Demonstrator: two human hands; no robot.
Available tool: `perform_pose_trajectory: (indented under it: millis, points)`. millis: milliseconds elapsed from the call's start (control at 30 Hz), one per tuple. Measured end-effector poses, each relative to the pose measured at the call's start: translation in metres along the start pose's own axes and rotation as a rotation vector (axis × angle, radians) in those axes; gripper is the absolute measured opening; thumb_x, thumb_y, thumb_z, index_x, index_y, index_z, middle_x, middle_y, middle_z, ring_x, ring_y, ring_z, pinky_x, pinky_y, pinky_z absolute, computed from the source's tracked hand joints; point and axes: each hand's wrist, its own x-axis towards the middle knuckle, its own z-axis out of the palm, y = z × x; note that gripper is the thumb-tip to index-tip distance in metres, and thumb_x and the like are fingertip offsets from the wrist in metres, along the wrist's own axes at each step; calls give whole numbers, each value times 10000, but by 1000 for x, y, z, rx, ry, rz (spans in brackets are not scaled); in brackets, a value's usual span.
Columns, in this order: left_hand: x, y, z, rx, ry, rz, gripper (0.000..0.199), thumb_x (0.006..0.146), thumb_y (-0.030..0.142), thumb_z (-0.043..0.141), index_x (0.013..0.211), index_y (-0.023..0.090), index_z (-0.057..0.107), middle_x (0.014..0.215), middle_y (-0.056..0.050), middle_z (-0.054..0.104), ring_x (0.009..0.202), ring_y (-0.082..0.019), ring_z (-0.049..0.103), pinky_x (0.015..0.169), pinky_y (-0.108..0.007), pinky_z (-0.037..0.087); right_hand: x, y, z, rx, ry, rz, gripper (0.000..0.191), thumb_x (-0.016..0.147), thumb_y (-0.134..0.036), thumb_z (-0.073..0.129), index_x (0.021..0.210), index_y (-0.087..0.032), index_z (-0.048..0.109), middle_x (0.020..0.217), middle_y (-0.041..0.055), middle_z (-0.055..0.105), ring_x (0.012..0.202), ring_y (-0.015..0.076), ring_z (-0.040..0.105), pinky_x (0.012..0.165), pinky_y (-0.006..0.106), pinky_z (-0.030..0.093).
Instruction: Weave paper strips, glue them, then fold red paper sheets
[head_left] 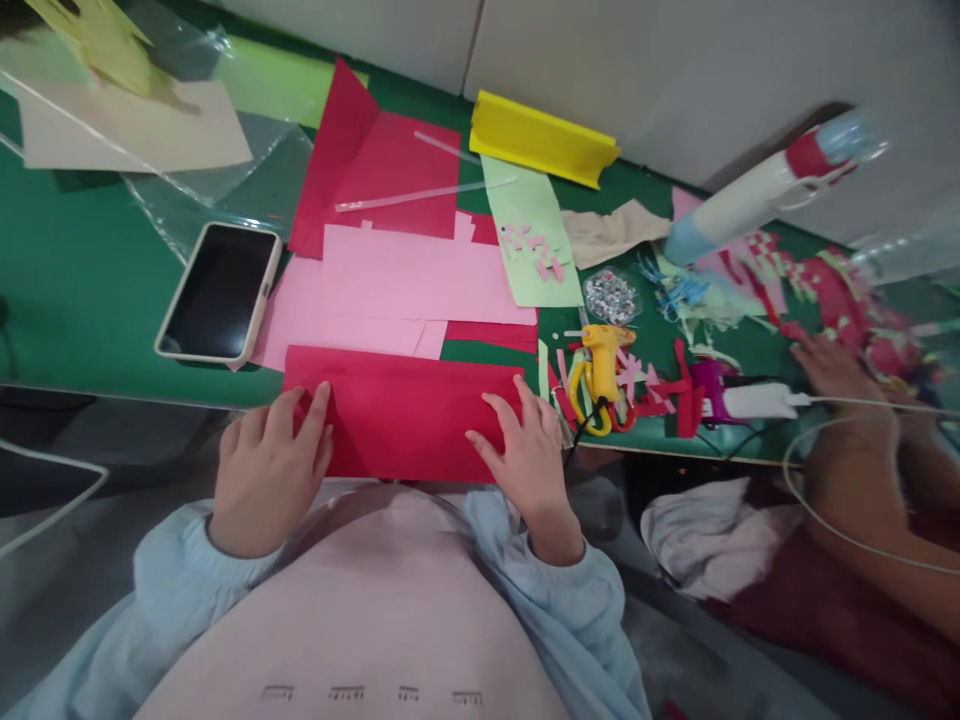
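- One green table (112,375) spans the frame from left to right, backed by a pale wall (600,80) along the top.
- Your red paper (405,415) lies at lower centre, against the table's near edge.
- Your left hand (262,470) rests over the paper's left end, fingers extended and slightly fanned; your right hand (529,455) is spread over the right end, thumb well apart from the fingers.
- Just behind it, pink sheets (420,280) overlap, and your phone (219,290) lies face up at left, its screen dark.
- Beside your right hand, a glue gun (601,365) and paper scraps (682,400) crowd the table.
- At the right, another person's hand (836,365) lies near a heap of pink and red cuttings (840,290).
- Upper centre has a creased red card (405,160) with clear thin strips (420,195) across it, and a folded yellow card (540,140).
- Beneath that, small pink bits (556,272) dot a smooth pale green sheet (525,200); shiny beads (611,297) form a round cluster nearby.
- Crinkled clear plastic (262,170) spreads across the upper left.
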Motion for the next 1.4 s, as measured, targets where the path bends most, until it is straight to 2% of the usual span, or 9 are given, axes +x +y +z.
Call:
perform_pose_trajectory:
  millis: [367, 600, 833, 933, 1100, 1267, 1400]
  points:
    - [1, -1, -1, 26, 3, 10, 565, 955, 300, 459, 1495, 137, 427, 1259, -214, 619, 951, -344, 582, 767, -466, 421, -4, 1, -1, 14, -16, 1, 486, 958, -501, 525, 1383, -271, 576, 1531, 160, 408, 1305, 347, 435, 1031, 508, 444]
    - [2, 0, -3, -25, -39, -14, 565, 958, 309, 444, 1491, 124, 441, 1250, -231, 619, 975, -374, 574, 774, -492, 427, -7, 2, 0, 6, -5, -19, 459, 963, -463, 536, 1371, -262, 594, 1489, 165, 452, 1301, 334, 462, 1027, 495, 455]
    - [3, 0, -10, -102, -32, -19, 570, 942, 323, 469, 1474, 118, 468, 1262, -254, 615, 1094, -428, 560, 804, -534, 455, -13, 1, 1, 6, 33, -39, 419, 972, -418, 531, 1343, -243, 619, 1454, 170, 487, 1291, 326, 473, 1018, 481, 461]
    - [8, 5, -7, -127, 10, 48, 595, 943, 304, 472, 1493, 83, 417, 1312, -246, 613, 1162, -418, 563, 875, -531, 469, -13, 0, 1, 3, 38, -34, 410, 976, -415, 521, 1334, -244, 623, 1451, 170, 485, 1285, 323, 472, 1014, 479, 459]
    - [20, 14, 6, -253, 75, 183, 642, 942, 258, 471, 1547, 107, 318, 1471, -207, 526, 1312, -365, 527, 1047, -499, 444, -13, 2, 1, 17, 44, -47, 403, 976, -406, 520, 1328, -238, 622, 1429, 174, 489, 1275, 326, 473, 1002, 479, 461]
    - [23, 14, 10, -257, 85, 224, 715, 939, 222, 492, 1585, 113, 205, 1483, -207, 514, 1312, -366, 540, 1043, -487, 466, -7, 1, -5, 20, 55, -55, 395, 976, -445, 511, 1275, -230, 655, 1361, 171, 533, 1216, 317, 505, 984, 471, 458]
    - [21, 11, 12, -259, 91, 239, 737, 946, 210, 495, 1593, 128, 151, 1499, -195, 497, 1302, -365, 552, 1045, -480, 468, 13, -6, -11, -16, 46, -51, 340, 1003, -388, 464, 1181, -217, 698, 1260, 141, 620, 1116, 289, 556, 963, 445, 455]
